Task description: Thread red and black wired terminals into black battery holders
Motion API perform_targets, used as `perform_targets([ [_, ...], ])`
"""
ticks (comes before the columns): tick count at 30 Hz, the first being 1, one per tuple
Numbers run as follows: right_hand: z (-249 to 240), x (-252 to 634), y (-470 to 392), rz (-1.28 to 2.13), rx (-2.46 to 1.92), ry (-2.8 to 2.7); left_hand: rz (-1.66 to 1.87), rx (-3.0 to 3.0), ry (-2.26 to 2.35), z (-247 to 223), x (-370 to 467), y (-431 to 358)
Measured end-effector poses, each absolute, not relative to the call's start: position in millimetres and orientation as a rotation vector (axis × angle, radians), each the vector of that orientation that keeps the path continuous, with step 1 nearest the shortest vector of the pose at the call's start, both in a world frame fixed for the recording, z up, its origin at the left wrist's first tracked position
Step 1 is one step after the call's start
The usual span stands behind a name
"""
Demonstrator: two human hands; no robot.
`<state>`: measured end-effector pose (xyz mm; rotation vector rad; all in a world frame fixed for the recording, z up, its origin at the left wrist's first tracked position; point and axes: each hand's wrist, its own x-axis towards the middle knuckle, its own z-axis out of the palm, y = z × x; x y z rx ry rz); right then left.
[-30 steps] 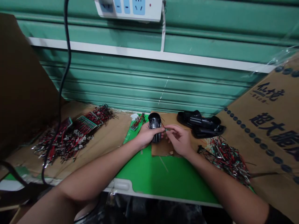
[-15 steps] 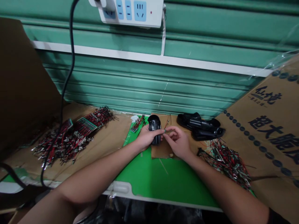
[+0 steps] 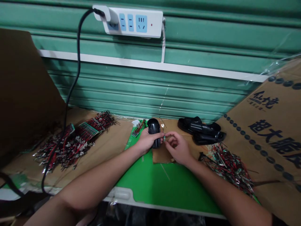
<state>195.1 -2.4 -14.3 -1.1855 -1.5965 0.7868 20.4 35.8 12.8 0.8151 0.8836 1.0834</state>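
My left hand [image 3: 146, 140] is wrapped round a black plastic housing [image 3: 154, 128], held upright above the table, its thumb reaching right. Just beside it, my right hand [image 3: 178, 146] has thumb and forefinger closed on a small green circuit board [image 3: 164, 137] with thin wires and a bright metal terminal rising from it. The left thumb tip lies at that board too; whether it presses on it I cannot tell. Behind my left hand lies a small bunch of wired boards [image 3: 139, 127]. More black housings [image 3: 201, 129] rest beyond my right hand.
Piles of red and black wired boards lie at the left [image 3: 68, 147] and at the right [image 3: 232, 166]. A cardboard sheet [image 3: 162, 156] covers part of the green tabletop [image 3: 169, 188]. A black cable [image 3: 79, 56] hangs from the power strip [image 3: 150, 23]. Cardboard walls [image 3: 265, 125] flank both sides.
The small circuit board has turned between my fingers, its wires now pointing more upright with the terminal facing me. The camera view has tilted slightly upward; the housing stays in my left hand.
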Motion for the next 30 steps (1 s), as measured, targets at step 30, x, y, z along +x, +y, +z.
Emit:
perform_targets([
  [30,-10.0,193.2,7.3,1.335,-1.156,-1.231,1.139,0.815,0.943,12.8,19.9,38.0],
])
